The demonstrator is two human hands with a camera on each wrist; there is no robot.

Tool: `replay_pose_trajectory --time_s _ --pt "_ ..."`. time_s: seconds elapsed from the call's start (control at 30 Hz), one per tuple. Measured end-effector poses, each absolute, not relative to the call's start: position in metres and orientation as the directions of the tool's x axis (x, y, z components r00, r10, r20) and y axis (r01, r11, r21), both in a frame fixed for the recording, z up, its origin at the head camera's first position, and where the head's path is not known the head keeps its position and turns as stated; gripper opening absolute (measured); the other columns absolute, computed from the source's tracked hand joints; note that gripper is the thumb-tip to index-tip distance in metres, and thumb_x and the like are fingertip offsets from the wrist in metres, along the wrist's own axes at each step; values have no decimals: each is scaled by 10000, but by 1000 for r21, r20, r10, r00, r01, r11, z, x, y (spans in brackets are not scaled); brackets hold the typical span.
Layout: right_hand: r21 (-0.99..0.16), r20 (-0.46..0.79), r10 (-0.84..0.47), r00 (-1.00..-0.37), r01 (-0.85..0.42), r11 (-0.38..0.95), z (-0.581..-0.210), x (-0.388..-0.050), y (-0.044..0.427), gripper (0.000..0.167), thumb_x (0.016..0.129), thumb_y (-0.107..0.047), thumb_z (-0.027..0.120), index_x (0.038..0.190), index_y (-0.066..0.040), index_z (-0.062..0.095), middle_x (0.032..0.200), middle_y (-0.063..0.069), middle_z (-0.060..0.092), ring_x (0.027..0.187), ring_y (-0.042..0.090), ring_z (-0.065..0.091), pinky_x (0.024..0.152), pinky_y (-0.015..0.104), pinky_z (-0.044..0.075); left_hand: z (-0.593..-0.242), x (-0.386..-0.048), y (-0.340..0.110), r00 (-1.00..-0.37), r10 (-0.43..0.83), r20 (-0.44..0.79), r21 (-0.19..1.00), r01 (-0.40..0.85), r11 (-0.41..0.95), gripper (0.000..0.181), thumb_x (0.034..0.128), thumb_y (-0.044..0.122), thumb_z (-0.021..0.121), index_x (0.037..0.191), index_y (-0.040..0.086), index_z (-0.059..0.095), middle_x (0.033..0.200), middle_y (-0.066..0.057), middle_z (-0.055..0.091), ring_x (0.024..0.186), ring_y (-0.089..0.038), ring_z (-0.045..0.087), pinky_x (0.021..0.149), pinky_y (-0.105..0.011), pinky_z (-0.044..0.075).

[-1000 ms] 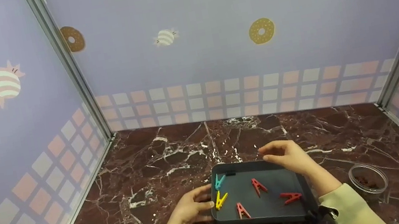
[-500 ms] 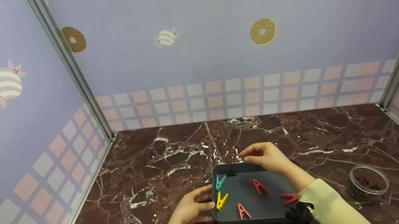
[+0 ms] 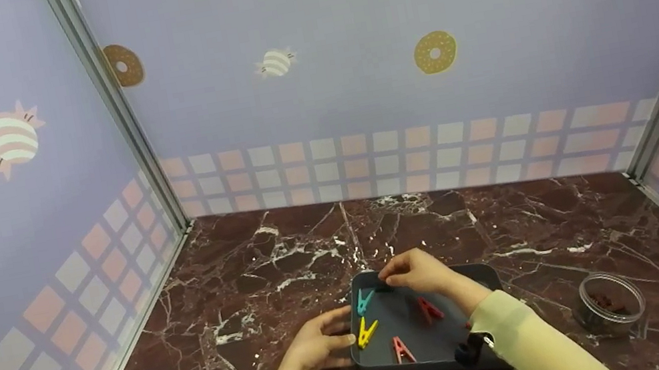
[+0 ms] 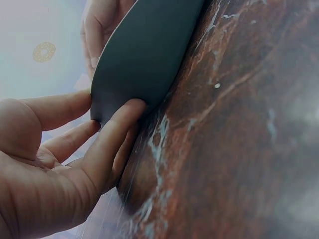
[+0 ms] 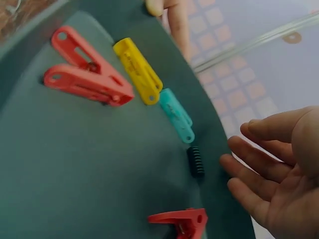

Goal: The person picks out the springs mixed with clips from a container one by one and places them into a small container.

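Observation:
A dark grey tray [image 3: 416, 368] lies on the table. My left hand [image 3: 314, 350] grips its left side, thumb over the rim and other fingers against the outer wall. Over the far rim hovers my right hand [image 3: 418, 272], its fingers bent loosely around nothing. In the tray are a teal clip [image 3: 365, 301], a yellow clip [image 3: 366, 332], a red clip [image 3: 402, 350] near the front and another red clip [image 3: 430, 310] in the middle. My right sleeve mostly covers a further red clip. A small black ribbed piece [image 5: 196, 161] lies by the tray wall, below my right fingers.
To the right stands a round clear tub [image 3: 609, 302] with dark brown bits inside. The dark red marbled table [image 3: 272, 242] ends at patterned walls [image 3: 301, 102] behind and on both sides. A black strap [image 3: 474, 349] hangs from my right wrist over the tray's front.
My right hand has moved left along the far rim of the tray, and its forearm now covers most of the rightmost red clip. My left hand stays on the tray.

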State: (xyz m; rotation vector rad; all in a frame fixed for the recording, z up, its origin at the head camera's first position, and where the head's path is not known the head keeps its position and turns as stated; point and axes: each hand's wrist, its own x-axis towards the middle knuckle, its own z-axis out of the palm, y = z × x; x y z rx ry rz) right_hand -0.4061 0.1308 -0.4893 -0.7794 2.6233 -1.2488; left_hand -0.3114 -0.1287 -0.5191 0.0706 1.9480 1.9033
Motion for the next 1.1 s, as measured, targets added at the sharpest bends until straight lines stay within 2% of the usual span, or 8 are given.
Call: replay_pose_trajectory --time_s 0.23,0.37,0.53,0.83,1.1 --pt "-701 59 -557 -828 -432 568 -493 -407 126 256 959 -34 662 1194 16 749 1184 179 756 1124 336 707 946 456 581 -519 -310 -129 -915 317 -248 968 -243 57 665 942 -25 670 1557 13 420 1442 -300 534 1038 -262 709 835 -504 635" --pt "-635 46 -571 -820 -465 617 -491 -407 122 266 948 -21 668 1199 13 748 1175 165 763 1080 307 720 916 437 589 -519 -310 -129 -915 319 -247 969 -244 50 667 941 -26 672 1556 7 416 1441 -300 538 1050 -267 707 834 -504 635" --pt "-555 24 -583 -812 -496 668 -489 -407 117 245 919 -12 699 1153 2 770 1109 141 780 965 243 717 832 384 590 -517 -309 -130 -914 322 -247 969 -241 56 670 939 -22 681 1555 8 419 1446 -301 537 1081 -275 697 835 -515 633" --pt "-474 -27 -634 -773 -549 689 -491 -405 122 212 790 66 805 975 -38 803 933 96 787 826 205 716 733 361 607 -518 -309 -130 -913 329 -243 969 -243 43 667 942 -26 675 1556 6 416 1437 -299 537 1042 -265 709 840 -514 633" --pt "-466 -63 -647 -760 -551 693 -492 -405 127 174 752 -29 891 882 -70 784 830 50 760 699 107 642 647 281 562 -518 -309 -129 -917 323 -232 973 -226 56 669 939 -29 675 1554 -4 413 1440 -312 531 1067 -279 705 818 -513 637"
